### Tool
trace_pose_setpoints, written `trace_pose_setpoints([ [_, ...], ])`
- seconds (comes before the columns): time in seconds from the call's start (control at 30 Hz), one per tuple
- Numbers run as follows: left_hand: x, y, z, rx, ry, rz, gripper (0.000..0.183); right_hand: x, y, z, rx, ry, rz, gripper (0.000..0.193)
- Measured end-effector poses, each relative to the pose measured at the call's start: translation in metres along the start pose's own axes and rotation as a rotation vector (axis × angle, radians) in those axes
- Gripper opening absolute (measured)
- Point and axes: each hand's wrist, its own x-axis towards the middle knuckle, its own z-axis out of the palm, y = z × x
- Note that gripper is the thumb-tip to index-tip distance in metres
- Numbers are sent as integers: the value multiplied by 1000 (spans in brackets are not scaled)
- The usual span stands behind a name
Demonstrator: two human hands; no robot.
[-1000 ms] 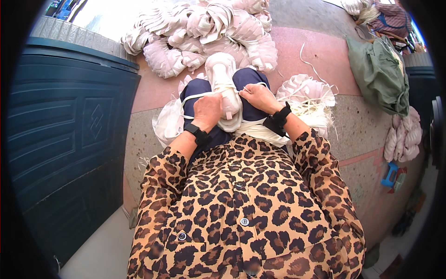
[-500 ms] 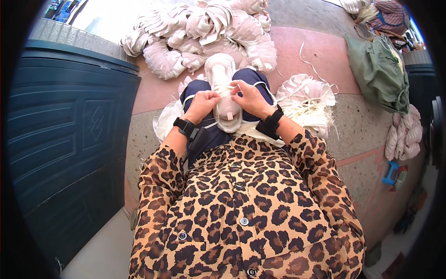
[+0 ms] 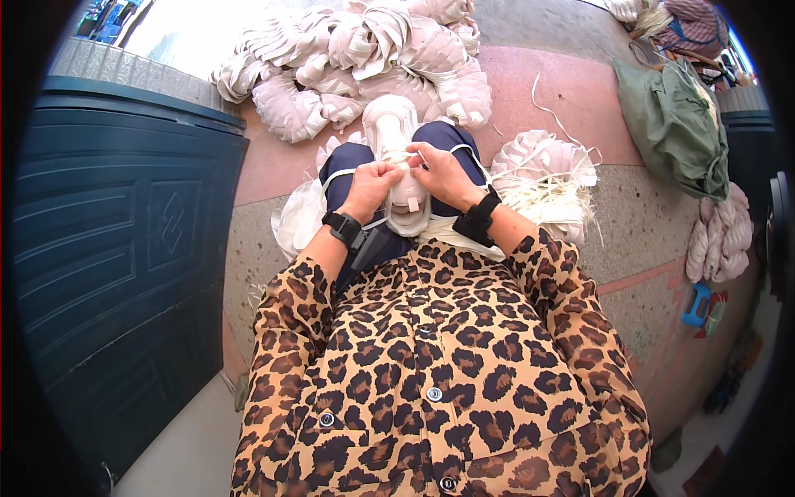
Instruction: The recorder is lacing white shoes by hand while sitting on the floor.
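Working with both bare hands, you had a pale pink and white shoe upper (image 3: 389, 124) upright-ish between your knees, its pink-tabbed end toward your body. Cream lace (image 3: 398, 156) crossed its middle. Your left hand (image 3: 371, 184) came in from the left side, fingers pinched together on the lace over the upper. Your right hand (image 3: 445, 176) was just beside it, thumb and forefinger bent in at the lace; whether they gripped a strand, I could not tell. Fingertips of both hands were close together. A black wristband sat on each wrist: left wristband (image 3: 345, 228), right wristband (image 3: 475, 219). You wore a leopard-print shirt (image 3: 426, 356) and navy trousers (image 3: 351, 157); a white cord lay over the trousers near the left knee. Beyond your knees, a big pile of bundled shoe uppers (image 3: 373, 70) lay on the pink and grey floor (image 3: 551, 79). Right of your right knee were a smaller heap of uppers (image 3: 534, 153) and loose cream laces (image 3: 542, 203). Farther right was a green sack (image 3: 671, 132); a dark blue door (image 3: 116, 224) stood at left.
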Motion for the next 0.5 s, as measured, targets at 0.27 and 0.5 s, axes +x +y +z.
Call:
trace_pose_setpoints([
  [0.27,-3,8,8,860,228,243,19,11,2,5,54,-34,46,25],
  [0.5,-8,40,1,1145,178,556,32,17,14,-8,160,16,96,16],
])
